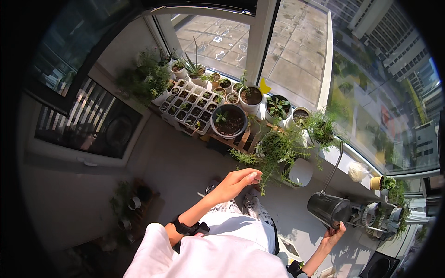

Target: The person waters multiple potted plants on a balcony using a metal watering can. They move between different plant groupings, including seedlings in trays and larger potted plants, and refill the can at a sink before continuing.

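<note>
My right hand [334, 236] grips a dark translucent watering can [321, 205] near its base; the can's long thin metal spout [335, 166] points up toward the windowsill plants. Close to a trailing green potted plant [274, 146], my left hand [245, 179] has its fingers bent together at the leaf tips; whether it pinches a stem cannot be made out. Beyond the plant are a large grey pot with soil and a seedling [229, 121] and a white seedling tray [191, 104] on a wooden rack.
Small pots, one with an aloe-like plant [195, 69], line the window. A yellow butterfly-shaped piece [265, 86] stands behind them. The sill [333, 158] bears a plastic bag [358, 171] and a yellow pot [376, 182]. A plant stand [375, 215] is at right, more pots [134, 203] at lower left.
</note>
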{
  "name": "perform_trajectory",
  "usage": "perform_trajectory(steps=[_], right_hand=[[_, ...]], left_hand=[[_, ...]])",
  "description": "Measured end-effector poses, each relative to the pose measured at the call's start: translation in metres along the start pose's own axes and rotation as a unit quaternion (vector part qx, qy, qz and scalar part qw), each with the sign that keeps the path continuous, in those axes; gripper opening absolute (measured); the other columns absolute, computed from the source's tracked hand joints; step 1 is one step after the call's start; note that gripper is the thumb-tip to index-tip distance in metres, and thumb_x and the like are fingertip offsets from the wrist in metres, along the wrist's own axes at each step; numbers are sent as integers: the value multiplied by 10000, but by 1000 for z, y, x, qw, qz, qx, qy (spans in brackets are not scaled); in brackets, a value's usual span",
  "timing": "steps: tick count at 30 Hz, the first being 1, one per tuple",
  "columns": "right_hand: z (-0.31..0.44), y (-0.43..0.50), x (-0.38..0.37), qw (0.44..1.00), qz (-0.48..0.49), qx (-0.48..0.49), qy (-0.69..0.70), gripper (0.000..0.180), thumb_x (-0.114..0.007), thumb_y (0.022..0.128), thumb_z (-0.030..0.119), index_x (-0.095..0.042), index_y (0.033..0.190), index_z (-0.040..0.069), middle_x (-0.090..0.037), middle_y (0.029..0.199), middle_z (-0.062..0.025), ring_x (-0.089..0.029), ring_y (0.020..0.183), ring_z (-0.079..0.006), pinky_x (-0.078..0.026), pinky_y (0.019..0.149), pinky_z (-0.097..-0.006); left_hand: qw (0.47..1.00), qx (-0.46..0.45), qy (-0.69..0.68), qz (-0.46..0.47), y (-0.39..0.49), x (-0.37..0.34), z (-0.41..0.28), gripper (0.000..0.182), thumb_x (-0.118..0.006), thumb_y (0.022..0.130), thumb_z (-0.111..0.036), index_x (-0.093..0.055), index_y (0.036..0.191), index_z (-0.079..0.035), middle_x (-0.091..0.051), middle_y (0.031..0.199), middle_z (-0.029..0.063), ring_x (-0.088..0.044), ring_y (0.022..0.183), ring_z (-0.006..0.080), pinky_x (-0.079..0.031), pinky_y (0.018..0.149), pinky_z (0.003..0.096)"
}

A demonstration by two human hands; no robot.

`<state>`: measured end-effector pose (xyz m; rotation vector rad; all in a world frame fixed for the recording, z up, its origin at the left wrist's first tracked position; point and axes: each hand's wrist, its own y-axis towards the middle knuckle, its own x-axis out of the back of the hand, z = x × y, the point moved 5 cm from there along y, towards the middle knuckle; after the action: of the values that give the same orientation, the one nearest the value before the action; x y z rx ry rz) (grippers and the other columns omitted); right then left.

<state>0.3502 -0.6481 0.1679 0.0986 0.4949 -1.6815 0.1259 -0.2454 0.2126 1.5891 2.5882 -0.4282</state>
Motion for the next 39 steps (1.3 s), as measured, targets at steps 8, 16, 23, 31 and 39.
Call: perform_trajectory(steps=[8,16,23,31,39], right_hand=[[9,-125,-88,998,63,12,-15,181,-619,806,234,-507,702,135,-412,545,73,-287,423,-22,-249,425,-182],[-15,-207,-123,997,27,-17,-74,185,-675,738,163,-494,744,128,-461,708,41,-330,548,-28,-303,548,-167],[-56,-238,-177,968,172,-67,-173,314,-661,712,169,-390,557,136,-361,561,77,-279,491,-14,-195,467,-186],[-85,-264,-224,958,193,-59,-202,361,-647,720,178,-340,534,138,-333,542,71,-247,491,-23,-159,460,-214],[-114,-292,-292,968,178,-44,-169,303,-646,735,160,-395,569,128,-363,552,74,-266,476,-9,-180,447,-188]], left_hand=[[999,-21,0,-46,-35,146,-24,354,-487,958,-250,-561,1151,37,-635,1023,131,-608,977,174,-481,870,296],[973,-50,127,-188,-68,245,-21,307,-575,906,-199,-587,1122,19,-659,1015,126,-636,944,169,-489,825,282],[950,-61,173,-254,-96,270,-18,256,-565,911,-148,-596,1090,33,-656,956,92,-631,924,149,-493,813,253],[930,-91,209,-288,-106,313,-32,252,-571,901,-128,-594,1098,29,-656,970,93,-627,923,142,-495,789,248],[931,-83,197,-296,-100,417,-25,233,-576,897,-104,-598,1087,29,-657,981,107,-639,926,164,-511,793,271]])
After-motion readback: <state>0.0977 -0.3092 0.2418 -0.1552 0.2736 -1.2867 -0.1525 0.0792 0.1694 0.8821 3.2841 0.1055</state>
